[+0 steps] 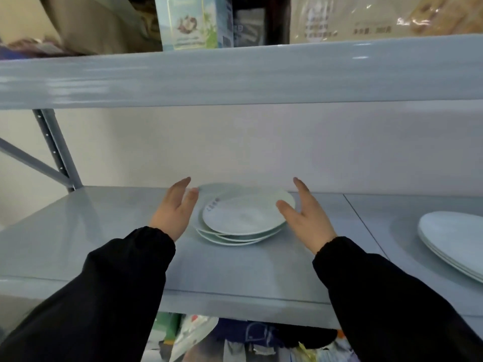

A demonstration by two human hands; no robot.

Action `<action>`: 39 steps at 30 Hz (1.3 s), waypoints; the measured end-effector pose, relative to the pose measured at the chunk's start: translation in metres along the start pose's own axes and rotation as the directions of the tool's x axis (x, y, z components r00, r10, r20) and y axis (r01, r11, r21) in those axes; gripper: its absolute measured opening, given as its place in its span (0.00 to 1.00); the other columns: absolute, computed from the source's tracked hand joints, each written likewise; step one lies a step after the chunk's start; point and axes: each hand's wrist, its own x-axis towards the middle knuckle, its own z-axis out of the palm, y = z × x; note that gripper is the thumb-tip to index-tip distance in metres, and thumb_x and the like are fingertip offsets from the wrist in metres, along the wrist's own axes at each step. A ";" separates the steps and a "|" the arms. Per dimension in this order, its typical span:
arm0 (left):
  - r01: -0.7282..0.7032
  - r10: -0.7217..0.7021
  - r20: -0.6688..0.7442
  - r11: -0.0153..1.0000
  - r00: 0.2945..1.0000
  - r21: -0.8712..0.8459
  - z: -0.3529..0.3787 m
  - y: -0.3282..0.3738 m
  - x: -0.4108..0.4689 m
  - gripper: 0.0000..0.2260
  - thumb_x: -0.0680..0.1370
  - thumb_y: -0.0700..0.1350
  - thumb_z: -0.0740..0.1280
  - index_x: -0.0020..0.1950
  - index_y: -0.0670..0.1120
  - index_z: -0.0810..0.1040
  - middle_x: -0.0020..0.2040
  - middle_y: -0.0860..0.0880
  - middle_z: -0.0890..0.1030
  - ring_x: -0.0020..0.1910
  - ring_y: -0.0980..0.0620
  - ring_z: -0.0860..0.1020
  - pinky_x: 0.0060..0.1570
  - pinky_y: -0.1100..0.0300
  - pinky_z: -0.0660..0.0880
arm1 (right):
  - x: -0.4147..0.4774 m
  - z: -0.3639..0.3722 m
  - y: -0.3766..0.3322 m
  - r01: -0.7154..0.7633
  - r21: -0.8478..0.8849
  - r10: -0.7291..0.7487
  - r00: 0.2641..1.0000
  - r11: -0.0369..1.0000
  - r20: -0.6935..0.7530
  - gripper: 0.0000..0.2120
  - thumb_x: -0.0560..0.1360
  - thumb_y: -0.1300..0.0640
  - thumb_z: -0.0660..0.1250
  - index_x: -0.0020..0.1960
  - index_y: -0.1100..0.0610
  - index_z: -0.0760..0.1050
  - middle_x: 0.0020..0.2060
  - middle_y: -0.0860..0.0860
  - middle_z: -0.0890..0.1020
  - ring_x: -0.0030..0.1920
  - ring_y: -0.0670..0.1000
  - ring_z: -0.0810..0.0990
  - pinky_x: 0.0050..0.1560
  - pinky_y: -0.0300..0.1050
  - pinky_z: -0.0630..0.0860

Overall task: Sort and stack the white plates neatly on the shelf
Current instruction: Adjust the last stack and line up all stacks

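A loose stack of several small white plates point(243, 218) sits unevenly on the grey shelf point(109, 244), its top plate shifted to the right and bearing a small printed mark. My left hand point(173, 211) is beside the stack's left edge with straight fingers, close to the rims. On the stack's right side is my right hand point(304, 218), fingers straight and its thumb at the top plate's rim. Neither hand holds anything. A second stack of larger white plates point(454, 239) lies at the right of the shelf, cut off by the frame edge.
The upper shelf board point(235, 74) hangs low over the work space, carrying a carton point(193, 22) and bagged goods. A slanted metal upright point(56, 150) stands at the back left. Packaged items fill the level below point(235, 340).
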 end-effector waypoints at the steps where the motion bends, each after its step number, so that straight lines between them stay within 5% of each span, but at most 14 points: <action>1: 0.020 -0.020 -0.006 1.000 1.000 -0.017 0.002 -0.005 0.003 0.23 0.82 0.59 0.55 0.76 0.55 0.62 0.75 0.56 0.64 0.71 0.56 0.64 0.64 0.63 0.57 | 0.000 0.003 0.003 -0.026 0.063 0.029 0.999 0.998 -0.045 0.34 0.78 0.45 0.64 0.79 0.46 0.52 0.76 0.41 0.59 0.75 0.43 0.57 0.70 0.38 0.55; 6: 0.121 -0.122 -0.001 0.987 0.993 -0.109 0.020 -0.037 0.010 0.25 0.81 0.60 0.55 0.78 0.55 0.59 0.77 0.53 0.63 0.74 0.52 0.62 0.69 0.59 0.57 | 0.002 0.009 0.025 -0.080 0.124 0.088 0.994 0.989 -0.061 0.32 0.79 0.42 0.60 0.79 0.43 0.51 0.76 0.39 0.58 0.75 0.42 0.58 0.74 0.46 0.57; 14: 0.162 -0.167 -0.026 0.977 0.986 -0.139 0.023 -0.058 0.023 0.24 0.81 0.61 0.53 0.77 0.58 0.60 0.76 0.53 0.64 0.73 0.50 0.63 0.68 0.57 0.58 | 0.009 0.015 0.031 -0.030 0.051 0.028 0.998 0.998 0.048 0.27 0.76 0.38 0.57 0.74 0.39 0.61 0.68 0.35 0.72 0.69 0.39 0.69 0.72 0.48 0.64; 29: 0.172 -0.173 0.005 0.976 0.985 -0.133 0.020 -0.050 0.017 0.25 0.81 0.60 0.53 0.77 0.56 0.61 0.76 0.53 0.64 0.74 0.51 0.62 0.72 0.54 0.57 | 0.007 0.016 0.025 -0.102 0.015 0.100 0.992 0.995 0.081 0.30 0.79 0.41 0.59 0.78 0.44 0.54 0.72 0.36 0.64 0.70 0.38 0.63 0.68 0.39 0.60; 34: 0.084 -0.094 0.163 0.994 0.982 0.070 0.026 -0.047 0.014 0.26 0.82 0.58 0.55 0.78 0.53 0.57 0.76 0.49 0.63 0.74 0.49 0.62 0.68 0.59 0.56 | 0.010 0.026 0.023 -0.065 -0.245 0.125 0.963 0.967 0.237 0.35 0.79 0.39 0.57 0.79 0.47 0.47 0.74 0.37 0.52 0.75 0.40 0.54 0.69 0.39 0.55; 39: 0.076 -0.108 0.241 0.987 0.964 0.139 0.028 -0.042 0.011 0.35 0.70 0.56 0.54 0.77 0.50 0.60 0.73 0.48 0.67 0.70 0.49 0.66 0.59 0.60 0.61 | 0.012 0.029 0.027 -0.105 -0.272 0.177 0.951 0.957 0.255 0.39 0.73 0.33 0.56 0.78 0.46 0.49 0.70 0.43 0.68 0.66 0.48 0.71 0.67 0.49 0.67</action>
